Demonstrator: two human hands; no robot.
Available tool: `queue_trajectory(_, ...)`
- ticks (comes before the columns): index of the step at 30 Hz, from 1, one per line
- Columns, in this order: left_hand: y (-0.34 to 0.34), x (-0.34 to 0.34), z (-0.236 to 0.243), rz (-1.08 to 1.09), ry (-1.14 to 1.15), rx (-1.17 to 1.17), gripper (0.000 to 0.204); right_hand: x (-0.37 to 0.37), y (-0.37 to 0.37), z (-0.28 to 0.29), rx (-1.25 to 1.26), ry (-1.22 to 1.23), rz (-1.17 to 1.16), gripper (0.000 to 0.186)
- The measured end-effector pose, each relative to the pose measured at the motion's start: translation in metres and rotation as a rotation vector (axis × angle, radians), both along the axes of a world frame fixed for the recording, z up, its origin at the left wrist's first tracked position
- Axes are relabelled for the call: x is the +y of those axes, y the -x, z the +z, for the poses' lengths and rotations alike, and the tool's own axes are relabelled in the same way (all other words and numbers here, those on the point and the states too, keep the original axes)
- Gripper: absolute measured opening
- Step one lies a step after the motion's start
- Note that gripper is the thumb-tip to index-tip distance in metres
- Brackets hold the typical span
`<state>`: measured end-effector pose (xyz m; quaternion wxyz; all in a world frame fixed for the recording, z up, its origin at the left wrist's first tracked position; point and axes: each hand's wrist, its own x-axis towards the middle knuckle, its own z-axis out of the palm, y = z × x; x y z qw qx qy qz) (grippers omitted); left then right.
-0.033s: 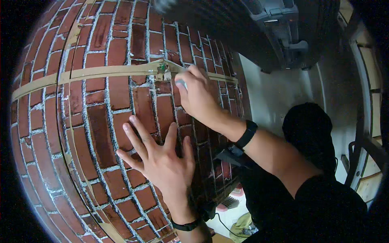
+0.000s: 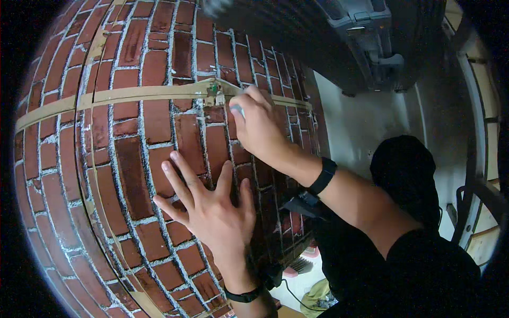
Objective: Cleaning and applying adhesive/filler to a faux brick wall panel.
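Note:
My left hand lies spread on a red brick-patterned surface, its fingers stretched out. Above and to the right of it, my right hand is closed around a small grey object. Most of that object is hidden in my fist, so its kind does not show. The fist rests at a tan tape strip that runs across the bricks. Just left of the fist, the strip is torn or lifted around a small green and whitish patch.
A second tan strip follows a long seam on the left. A dark ribbed case with grey latches stands at the upper right. Below, a brush with dark bristles and a yellowish cloth or bag lie near a thin black cable.

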<state>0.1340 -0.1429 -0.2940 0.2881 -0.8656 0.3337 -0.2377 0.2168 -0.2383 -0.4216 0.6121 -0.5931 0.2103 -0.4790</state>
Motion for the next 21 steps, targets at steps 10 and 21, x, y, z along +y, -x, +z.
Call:
queue_trajectory(10, -0.001, -0.003, -0.001, -0.007, -0.03, -0.009, 0.037, 0.01, 0.007, 0.054, -0.238, 0.085, 0.029, 0.008)
queue_trajectory(21, 0.0, 0.0, -0.001, -0.009, 0.0, 0.001, 0.03, 0.017, 0.006, 0.002, 0.055, -0.053, -0.098, 0.019)
